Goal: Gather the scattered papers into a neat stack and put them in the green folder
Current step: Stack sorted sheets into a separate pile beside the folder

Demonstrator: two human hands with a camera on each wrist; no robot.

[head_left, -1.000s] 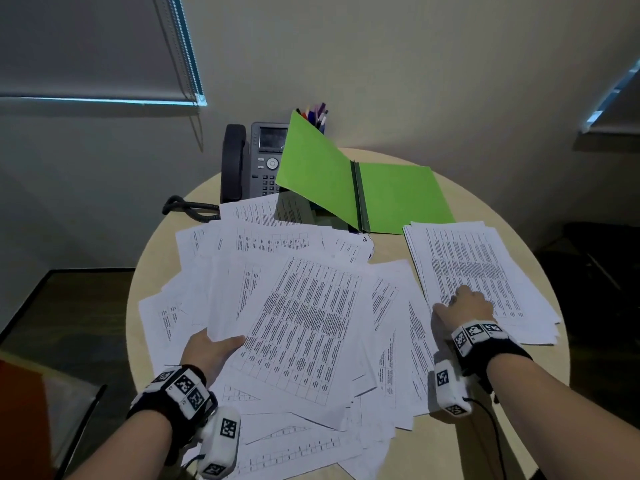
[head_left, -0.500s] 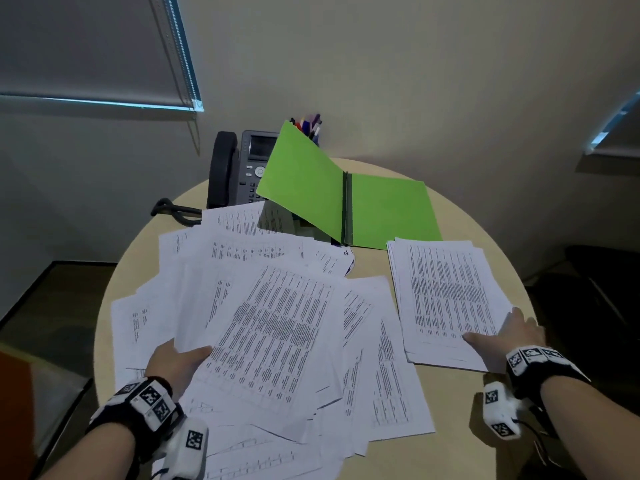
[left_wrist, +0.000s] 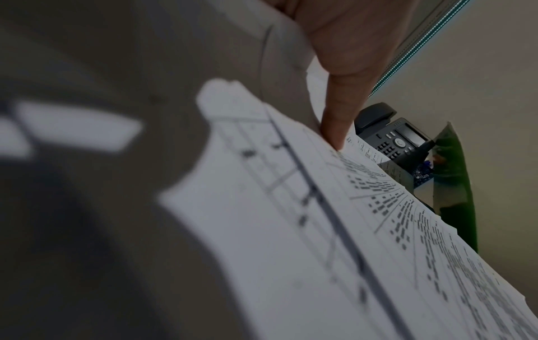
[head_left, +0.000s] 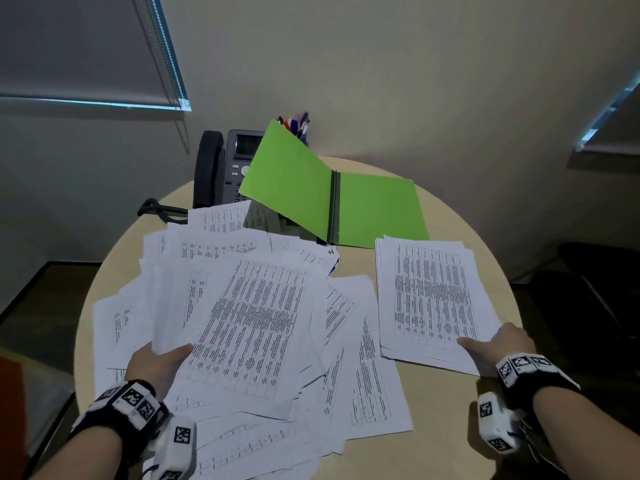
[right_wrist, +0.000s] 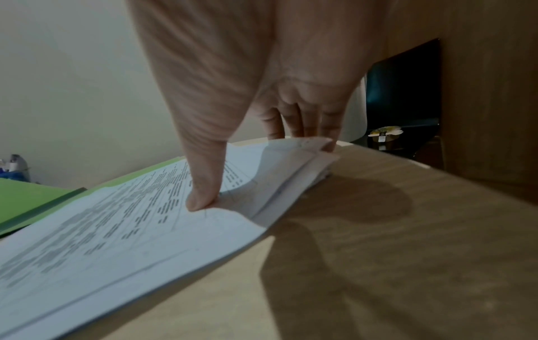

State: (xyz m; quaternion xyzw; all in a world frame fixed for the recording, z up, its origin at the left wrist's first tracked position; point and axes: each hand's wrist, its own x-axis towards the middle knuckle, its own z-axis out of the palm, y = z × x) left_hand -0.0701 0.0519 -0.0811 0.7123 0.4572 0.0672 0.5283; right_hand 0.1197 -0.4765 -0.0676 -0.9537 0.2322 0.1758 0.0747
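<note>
Scattered printed papers (head_left: 242, 327) cover the left and middle of the round table (head_left: 436, 420). My left hand (head_left: 157, 363) grips the near left edge of a top bundle of sheets (left_wrist: 320, 230), thumb (left_wrist: 334, 128) on top. A squared stack of papers (head_left: 433, 296) lies on the right. My right hand (head_left: 491, 344) grips its near right corner, with the thumb (right_wrist: 201, 197) pressing on top and the fingers (right_wrist: 305, 124) curled at the raised edge of the stack (right_wrist: 116, 230). The green folder (head_left: 377, 209) lies open behind, its left cover (head_left: 287, 181) tilted up.
A dark desk phone (head_left: 225, 168) and a pen cup (head_left: 298, 126) stand at the back behind the folder's raised cover. The phone's cord (head_left: 156, 209) trails off the table's back left edge. Bare tabletop (right_wrist: 407, 253) shows near my right wrist.
My right hand has slid from the stack's near left side to its near right corner and taken hold there. The left hand keeps its grip on the sheets.
</note>
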